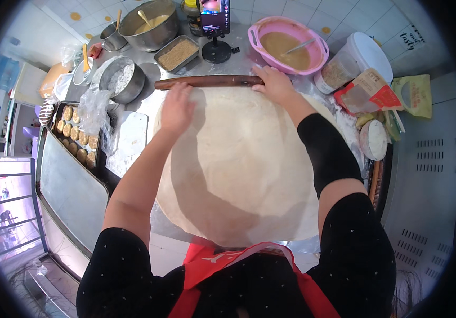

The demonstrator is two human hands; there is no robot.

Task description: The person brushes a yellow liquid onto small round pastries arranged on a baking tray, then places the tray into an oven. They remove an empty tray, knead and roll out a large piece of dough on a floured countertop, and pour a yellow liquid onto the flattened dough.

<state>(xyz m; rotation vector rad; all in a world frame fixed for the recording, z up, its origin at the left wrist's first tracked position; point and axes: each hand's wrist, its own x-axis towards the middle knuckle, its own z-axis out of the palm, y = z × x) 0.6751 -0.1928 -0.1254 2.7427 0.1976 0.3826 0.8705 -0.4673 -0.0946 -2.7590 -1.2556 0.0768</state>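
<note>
A broad sheet of rolled dough (244, 159) covers the worktop in front of me, its near edge hanging close to my red apron (212, 268). Along the dough's far edge lies a dark wooden rolling pin (220, 81). My right hand (274, 84) grips the pin near its right end. At the other end, my left hand (177, 107) is slightly blurred, palm down over the dough. Its spread fingertips reach the pin's near side without closing around it. Shadows of my arms and head fall across the dough.
Behind the pin stand a tray of brown crumbs (178, 55), a phone stand (217, 51) and a pink basin of batter (287, 49). A flour pot (122, 79) and a baking tray of pastries (75, 133) are left. Right are packets (371, 93) and a flour bowl (373, 139).
</note>
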